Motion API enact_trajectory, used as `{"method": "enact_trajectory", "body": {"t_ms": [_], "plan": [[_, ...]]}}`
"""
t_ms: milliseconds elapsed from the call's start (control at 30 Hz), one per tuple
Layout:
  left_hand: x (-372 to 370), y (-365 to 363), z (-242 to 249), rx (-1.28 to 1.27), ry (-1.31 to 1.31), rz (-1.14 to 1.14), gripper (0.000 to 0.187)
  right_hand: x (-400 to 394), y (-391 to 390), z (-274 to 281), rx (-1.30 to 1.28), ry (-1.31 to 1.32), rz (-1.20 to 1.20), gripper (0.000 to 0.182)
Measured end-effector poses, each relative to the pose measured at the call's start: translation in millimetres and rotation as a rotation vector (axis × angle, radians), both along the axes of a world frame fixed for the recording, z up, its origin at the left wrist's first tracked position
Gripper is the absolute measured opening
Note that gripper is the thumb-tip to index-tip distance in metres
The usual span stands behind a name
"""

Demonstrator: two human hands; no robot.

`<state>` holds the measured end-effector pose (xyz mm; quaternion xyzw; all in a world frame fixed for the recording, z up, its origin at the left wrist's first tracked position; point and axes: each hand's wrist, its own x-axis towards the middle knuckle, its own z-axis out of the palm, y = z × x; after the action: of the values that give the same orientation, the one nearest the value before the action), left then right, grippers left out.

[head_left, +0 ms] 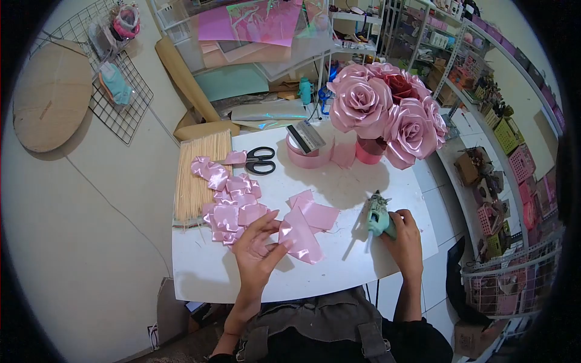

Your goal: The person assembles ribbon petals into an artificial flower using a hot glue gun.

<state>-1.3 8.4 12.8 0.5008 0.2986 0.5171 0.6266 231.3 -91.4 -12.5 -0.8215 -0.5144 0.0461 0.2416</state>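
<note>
Between the thumb and fingers of my left hand (257, 245) is a piece of pink satin ribbon (304, 242), raised a little above the white table. Two more ribbon pieces (319, 214) lie flat just behind it. My right hand (407, 241) is closed round the handle of a mint-green glue gun (379, 219), whose tip end looks dark and coated. To the left of my left hand lies a heap of folded pink ribbon petals (233, 206), partly over a bundle of thin wooden sticks (196, 160).
Black-handled scissors (261, 161) lie behind the petals. A ribbon roll (305, 158) with a striped card (306, 137) on it stands mid-table. Large pink satin roses (387, 109) rise from a pink pot (369, 151) at the back right. Shelves (484, 115) line the right side.
</note>
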Motion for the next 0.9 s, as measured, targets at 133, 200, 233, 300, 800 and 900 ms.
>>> {"method": "enact_trajectory", "body": {"t_ms": [133,200,233,300,800,900], "plan": [[-1,2,-8,-0.021,0.017,-0.082,0.040,3,-6,6,-0.007,0.022,0.044,0.038],[-1,2,-9,0.076,0.090,-0.193,0.033,-2,-4,22,0.239,-0.017,0.163,0.033],[-1,2,-9,0.073,0.092,-0.205,0.033,-7,-1,27,0.236,-0.016,0.151,0.033],[-1,1,-8,0.104,0.148,-0.269,0.027,-23,15,38,0.401,0.562,0.395,0.025],[0,0,-7,0.055,0.086,-0.333,0.027,-68,49,38,0.182,0.883,0.475,0.018],[3,-1,-6,0.039,0.135,-0.281,0.023,-74,48,37,0.223,0.899,0.451,0.017]]}}
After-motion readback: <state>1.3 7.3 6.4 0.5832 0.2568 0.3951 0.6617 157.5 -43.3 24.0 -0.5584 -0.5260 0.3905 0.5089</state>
